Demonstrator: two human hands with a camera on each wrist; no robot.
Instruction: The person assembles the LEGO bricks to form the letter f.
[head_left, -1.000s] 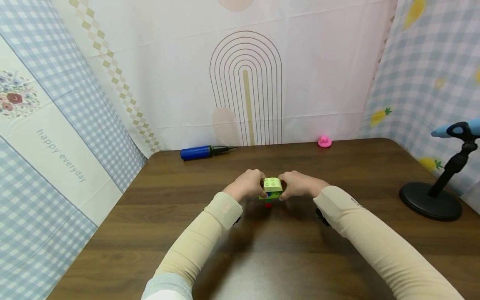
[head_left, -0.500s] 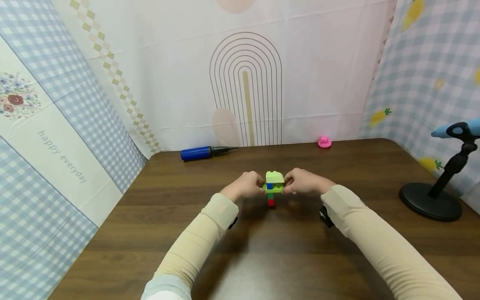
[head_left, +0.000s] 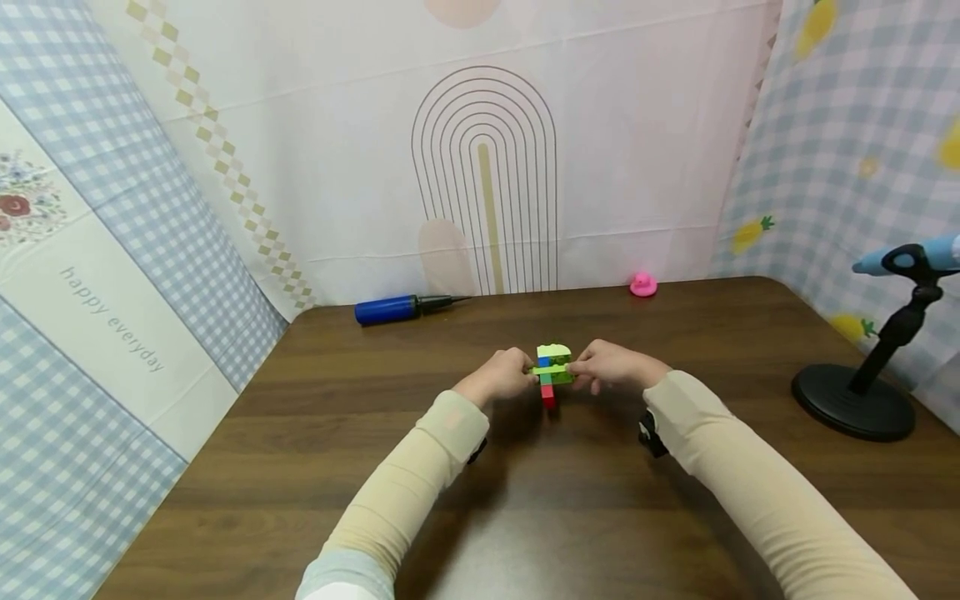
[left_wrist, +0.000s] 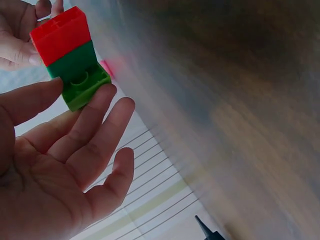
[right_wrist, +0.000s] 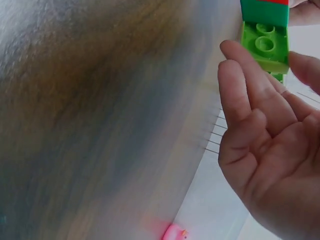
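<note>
A small model of toy building blocks is held between both hands near the middle of the table. Its curved yellow-green block is on top, above a blue block and a lime plate. Below the plate are a dark green block and a red block. My left hand pinches the plate's left end between thumb and fingers. At the right end, my right hand pinches the plate. The red block's underside shows in the left wrist view, facing away from the table.
A blue hand pump with a black nozzle lies at the back left. A pink toy duck sits by the back edge. On the right stands a black round-based stand carrying a light blue object. Patterned cloth hangs behind the table.
The block model has been raised and tilted, so its red and green lower blocks show more. My fingers have moved from around the upper blocks to the ends of the lime plate.
</note>
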